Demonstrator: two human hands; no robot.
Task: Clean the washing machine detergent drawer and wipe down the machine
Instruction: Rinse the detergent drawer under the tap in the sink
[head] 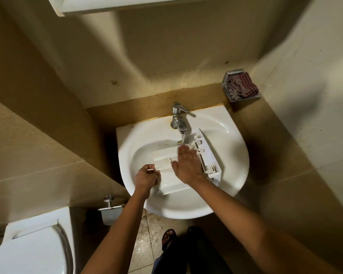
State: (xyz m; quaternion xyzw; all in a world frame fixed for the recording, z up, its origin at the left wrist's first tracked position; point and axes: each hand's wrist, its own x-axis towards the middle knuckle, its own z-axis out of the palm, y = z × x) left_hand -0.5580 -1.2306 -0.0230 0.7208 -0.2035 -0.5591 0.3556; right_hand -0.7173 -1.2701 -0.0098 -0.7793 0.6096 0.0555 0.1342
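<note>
A white detergent drawer (pixel 208 153) lies in the white sink (pixel 232 135), its front panel to the right. My left hand (pixel 146 179) grips the drawer's near left end. My right hand (pixel 186 165) rests flat on top of the drawer with fingers spread, its fingertips close under the running water. Water streams from the chrome tap (pixel 178 118) onto the drawer's far part. My right hand hides the drawer's middle.
A crumpled checked cloth (pixel 241 86) sits in a metal soap dish on the right wall. A toilet (pixel 30 246) stands at the lower left, with a paper holder (pixel 109 210) beside it. Beige walls close in on both sides. The floor below looks wet.
</note>
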